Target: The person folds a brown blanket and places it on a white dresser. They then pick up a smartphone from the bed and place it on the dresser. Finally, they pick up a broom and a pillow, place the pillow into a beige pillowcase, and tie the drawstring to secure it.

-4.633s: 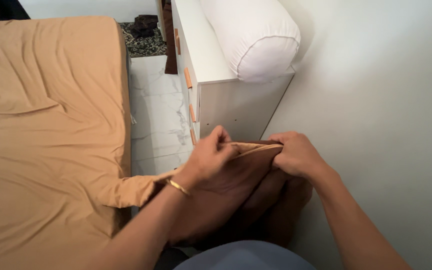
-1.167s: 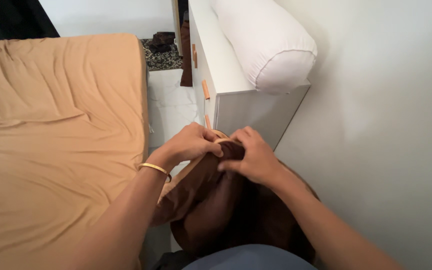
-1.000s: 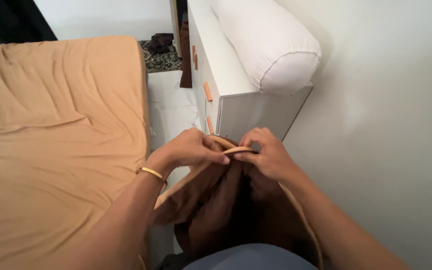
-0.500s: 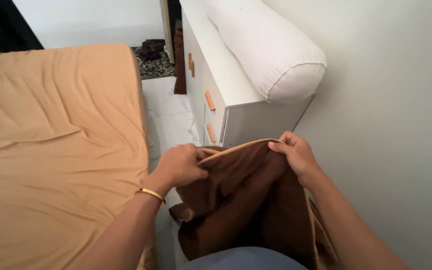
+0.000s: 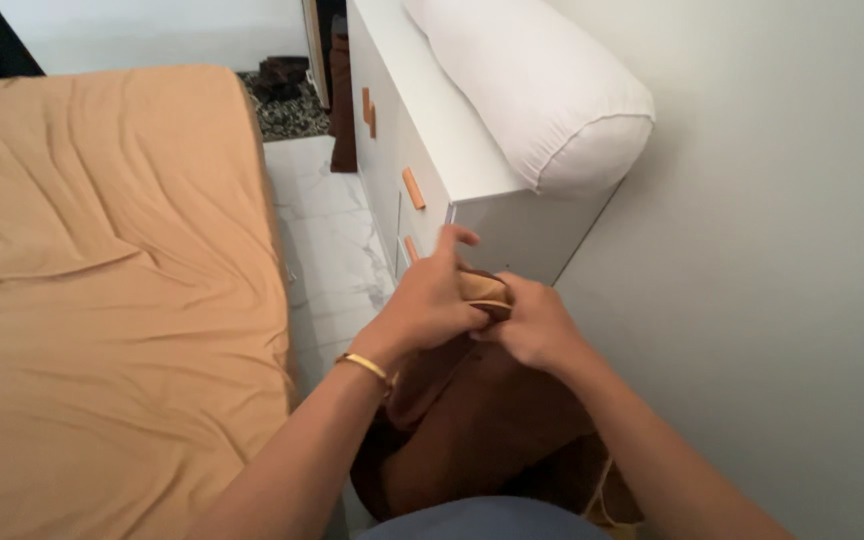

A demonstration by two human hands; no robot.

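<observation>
Beside the white dresser, both hands' grip pinches the brown cloth hanging below: left hand, right hand.

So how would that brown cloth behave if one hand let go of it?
The brown cloth is probably floppy: it hangs in soft folds below the left hand and right hand. It looks light, since fingertips pinch its edge. The released side would likely drop and swing.

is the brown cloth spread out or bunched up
Bunched up: both hands, left hand and right hand, pinch the brown cloth together at its top; the rest hangs in folds.
</observation>
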